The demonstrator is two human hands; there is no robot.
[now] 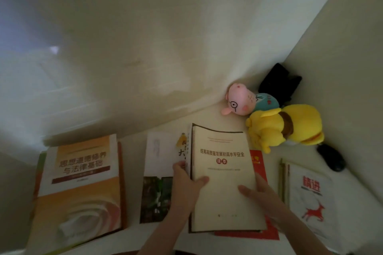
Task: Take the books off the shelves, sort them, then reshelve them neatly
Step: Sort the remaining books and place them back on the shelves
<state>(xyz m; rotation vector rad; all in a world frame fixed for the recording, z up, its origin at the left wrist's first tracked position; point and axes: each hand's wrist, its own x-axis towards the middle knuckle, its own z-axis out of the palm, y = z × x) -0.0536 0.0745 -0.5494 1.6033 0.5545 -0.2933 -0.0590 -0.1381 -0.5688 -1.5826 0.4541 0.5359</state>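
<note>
Both side edges of the cream book (223, 178) are gripped: its spine side is held by the left hand (186, 180), thumb laid on the cover, and its right edge by the right hand (261, 191). It is held over a red book (257, 158) on the white bench (219, 120), between a photo-covered book (157, 174) and a deer-printed book (310, 194). An orange textbook (83, 184) is laid far left.

Cream book (223, 180) showing red title, dark edging. Left book (80, 182) showing orange swirls under white band. Right book (310, 198) white, carrying red deer (red title too). Plush pig (242, 101) pink, wearing teal; neighbour plush (284, 126) yellow.
</note>
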